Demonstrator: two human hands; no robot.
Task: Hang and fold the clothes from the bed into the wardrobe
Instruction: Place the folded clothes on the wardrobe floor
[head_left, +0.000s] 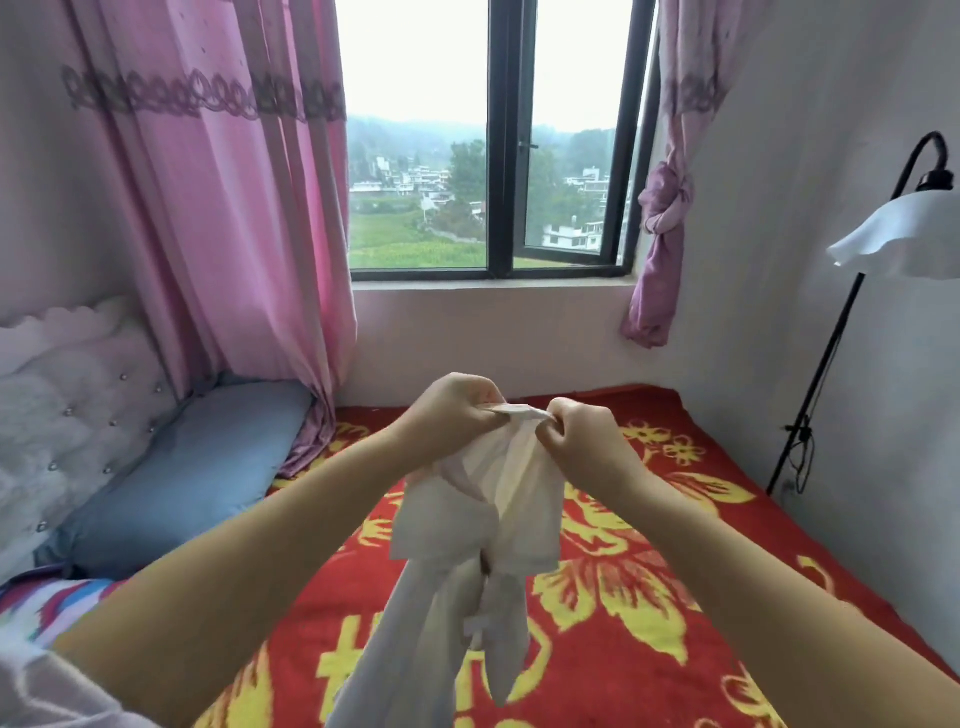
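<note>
White garment (483, 525) hangs above the bed (649, 597), held up over the red and yellow floral blanket that covers it, roughly over the bed's middle. Both hands are raised side by side at the garment's top edge: the left hand (454, 413) pinches the bunched edge with curled fingers, and the right hand (584, 434) pinches the same edge just beside it, the two nearly touching. From that shared grip the cloth drops straight down towards the viewer, so its long axis runs vertically, below and slightly nearer than the hands. Neither hand looks clearly closer to it. The fabric is thin, pale and creased, gathered at the top and splitting lower down into narrow hanging panels or sleeves; its exact type is hard to tell. Spreading the hands apart along the edge would probably open it out for folding.
</note>
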